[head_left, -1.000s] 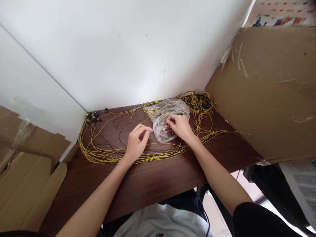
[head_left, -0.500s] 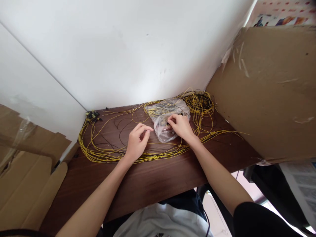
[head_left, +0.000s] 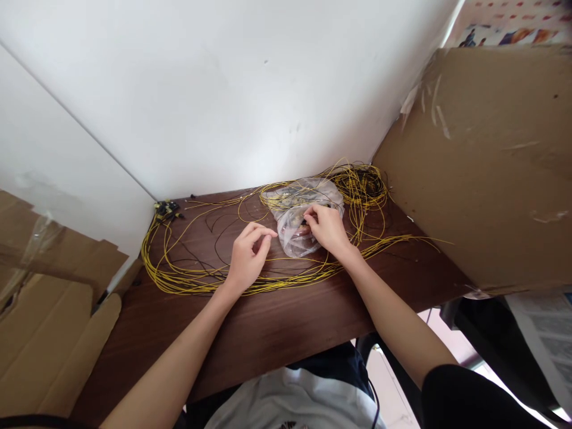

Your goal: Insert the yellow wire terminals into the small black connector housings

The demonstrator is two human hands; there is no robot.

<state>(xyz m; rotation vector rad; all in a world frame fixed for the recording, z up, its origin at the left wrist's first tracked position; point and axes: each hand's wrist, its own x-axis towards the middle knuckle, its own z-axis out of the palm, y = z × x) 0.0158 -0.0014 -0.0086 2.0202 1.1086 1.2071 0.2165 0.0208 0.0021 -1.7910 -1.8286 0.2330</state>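
A clear plastic bag [head_left: 292, 241] with small parts inside lies on the dark brown table [head_left: 268, 322]. Over the mouth of the bag is my right hand [head_left: 328, 228], its thumb and fingertips pinched together; whatever they hold is too small to make out. Just left of the bag, my left hand [head_left: 251, 253] hovers with thumb and forefinger closed in a pinch, and no item can be named in it. Long yellow and black wires [head_left: 187, 286] curve beneath both forearms. Their left ends carry black connectors [head_left: 167, 210].
A tangled coil of yellow and black wire [head_left: 364, 185] sits behind the bag at the right. White panels [head_left: 223, 89] rise behind the table. Cardboard stands at the right [head_left: 491, 179], with folded cardboard [head_left: 44, 339] at the left.
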